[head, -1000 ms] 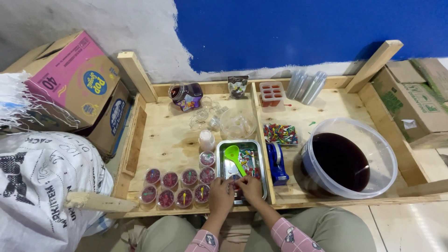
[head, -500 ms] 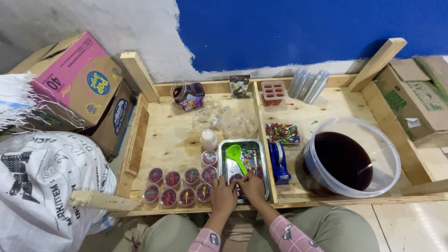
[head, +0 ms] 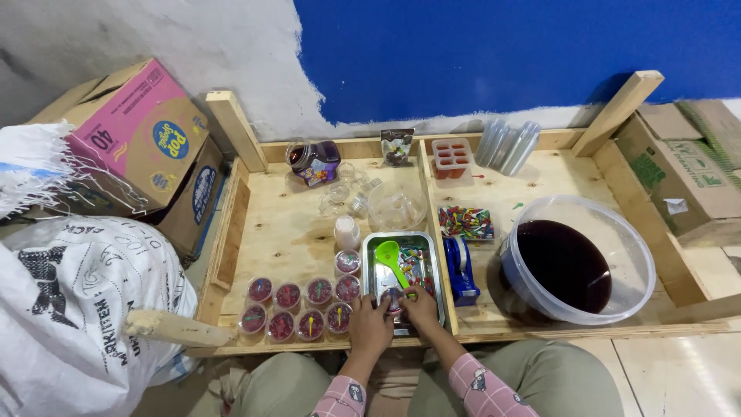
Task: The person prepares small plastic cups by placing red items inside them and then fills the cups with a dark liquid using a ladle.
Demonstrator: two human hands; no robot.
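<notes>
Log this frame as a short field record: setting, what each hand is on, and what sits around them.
Setting: low plywood table against a blue and white wall
Left hand: at the near rim of a metal tray
Right hand: on a small cup in the tray
In tray: green scoop
Left of tray: filled red cups
Right: tub of dark liquid

Left hand point(head: 370, 328) and right hand point(head: 421, 305) cover near end of rectangular metal tray point(head: 430, 272); small cup point(head: 392, 297) between fingers mostly hidden, grip on it cannot be judged. Loose contents of tray too small to identify. Green plastic scoop point(head: 388, 255) handle partly lost among them. Forearms cut off by lower edge. White woven sack point(head: 69, 309) cut off at left and bottom. Brown cardboard box point(head: 687, 166) cut off at right. Toppings in row of small filled cups point(head: 305, 303) too small to tell.
</notes>
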